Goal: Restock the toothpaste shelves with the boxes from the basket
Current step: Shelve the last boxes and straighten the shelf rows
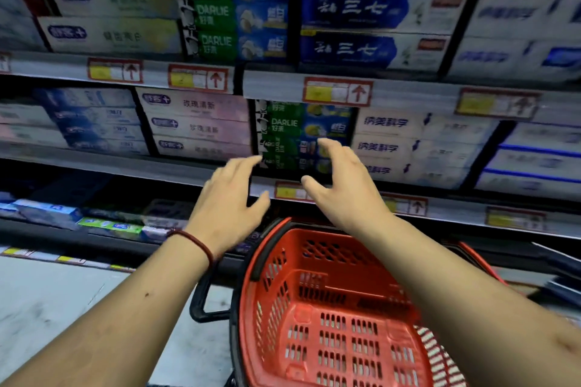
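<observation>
Red basket (345, 264) lower centre, slotted floor showing. Darlie boxes (283, 126) stacked on middle shelf (157, 170); left hand (226, 198), right hand (342, 179) spread before them.

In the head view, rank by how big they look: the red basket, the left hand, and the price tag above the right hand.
1. red basket, though nearness to the camera inflates it
2. left hand
3. price tag

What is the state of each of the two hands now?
Left hand: open, fingers spread, holding nothing.
Right hand: open, fingers spread, holding nothing, in front of the green boxes.
</observation>
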`<control>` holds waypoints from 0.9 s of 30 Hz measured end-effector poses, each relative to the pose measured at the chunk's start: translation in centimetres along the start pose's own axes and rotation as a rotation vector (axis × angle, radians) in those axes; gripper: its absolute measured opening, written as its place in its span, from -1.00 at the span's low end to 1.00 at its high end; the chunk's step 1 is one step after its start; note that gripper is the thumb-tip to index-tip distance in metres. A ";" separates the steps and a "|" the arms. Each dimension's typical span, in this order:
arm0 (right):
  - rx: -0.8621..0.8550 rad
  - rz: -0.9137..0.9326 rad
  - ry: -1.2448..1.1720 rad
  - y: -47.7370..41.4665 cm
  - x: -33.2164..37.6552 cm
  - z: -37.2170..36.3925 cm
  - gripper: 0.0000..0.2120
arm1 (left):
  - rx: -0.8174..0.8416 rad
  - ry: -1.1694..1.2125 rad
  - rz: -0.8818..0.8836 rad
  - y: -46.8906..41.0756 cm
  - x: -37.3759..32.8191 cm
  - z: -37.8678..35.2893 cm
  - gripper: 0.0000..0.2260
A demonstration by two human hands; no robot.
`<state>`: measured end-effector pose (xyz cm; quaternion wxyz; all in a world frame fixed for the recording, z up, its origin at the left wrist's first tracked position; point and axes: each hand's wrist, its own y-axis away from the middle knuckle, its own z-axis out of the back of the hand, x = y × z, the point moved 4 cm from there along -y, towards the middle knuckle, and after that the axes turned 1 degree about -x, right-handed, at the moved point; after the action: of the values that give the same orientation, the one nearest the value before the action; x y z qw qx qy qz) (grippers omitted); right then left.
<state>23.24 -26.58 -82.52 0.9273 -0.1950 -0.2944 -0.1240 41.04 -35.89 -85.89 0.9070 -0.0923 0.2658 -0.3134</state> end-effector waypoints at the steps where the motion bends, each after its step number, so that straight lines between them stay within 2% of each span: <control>1: -0.005 0.005 0.010 0.7 -0.4 0.8 -0.35 | 0.008 0.026 0.001 0.5 -1.0 -0.6 -0.42; 7: -0.078 -0.059 0.034 5.0 -4.0 6.3 -0.33 | 0.019 0.253 0.107 2.2 -8.0 -3.7 -0.40; 13: -0.109 -0.172 0.069 9.5 -9.3 10.7 -0.30 | 0.099 0.254 0.114 2.8 -11.8 -7.0 -0.40; 17: -0.103 -0.353 0.138 12.6 -14.6 11.6 -0.26 | 0.221 0.053 0.270 2.6 -9.6 -9.6 -0.36; 21: -0.070 -0.597 0.223 16.3 -20.9 10.9 -0.22 | 0.324 -0.226 0.603 3.9 -5.6 -10.8 -0.30; 24: -0.057 -0.779 0.309 19.0 -24.8 10.2 -0.23 | 0.379 -0.283 0.823 5.1 -0.7 -12.0 -0.07; 26: -0.079 -0.903 0.257 20.3 -26.9 9.4 -0.30 | 0.484 -0.320 0.867 5.6 2.8 -13.9 0.10; 27: -0.085 -0.961 0.184 20.8 -28.0 8.6 -0.34 | 0.518 -0.306 0.880 6.0 3.9 -14.5 0.09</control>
<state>3.79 -1.02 -98.70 0.7786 -0.0632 -0.2626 -0.5664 38.85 -33.62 -101.77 0.9742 0.2101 0.0583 0.0583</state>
